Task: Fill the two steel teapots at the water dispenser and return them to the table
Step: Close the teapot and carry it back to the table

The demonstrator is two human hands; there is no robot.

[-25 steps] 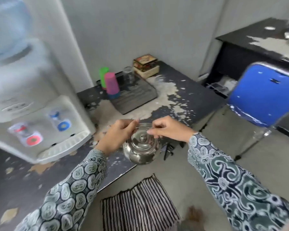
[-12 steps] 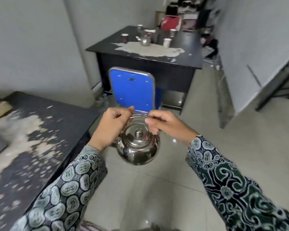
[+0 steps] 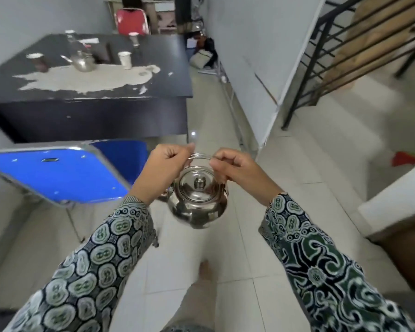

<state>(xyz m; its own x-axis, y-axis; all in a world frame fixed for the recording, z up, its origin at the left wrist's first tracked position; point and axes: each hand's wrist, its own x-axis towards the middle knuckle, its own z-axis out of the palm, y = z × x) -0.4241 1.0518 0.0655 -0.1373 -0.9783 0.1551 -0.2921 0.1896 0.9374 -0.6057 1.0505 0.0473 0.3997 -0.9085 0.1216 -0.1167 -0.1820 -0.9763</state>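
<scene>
The black table (image 3: 153, 68) looms nearer; both hands still grip the teapot (image 3: 197, 202).

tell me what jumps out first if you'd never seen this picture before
The shiny steel teapot at centre, lid on, hangs over the tiled floor, with the left hand and right hand both gripping its wire handle. To the left stands a bright blue chair. Behind it is a worn black table carrying a second teapot and some cups.

2 steel teapots (image 3: 197, 200) (image 3: 82, 62), 3 cups (image 3: 125, 59) (image 3: 37, 60) (image 3: 134, 39), 2 chairs (image 3: 58, 174) (image 3: 131, 21), 1 table (image 3: 153, 82).
</scene>
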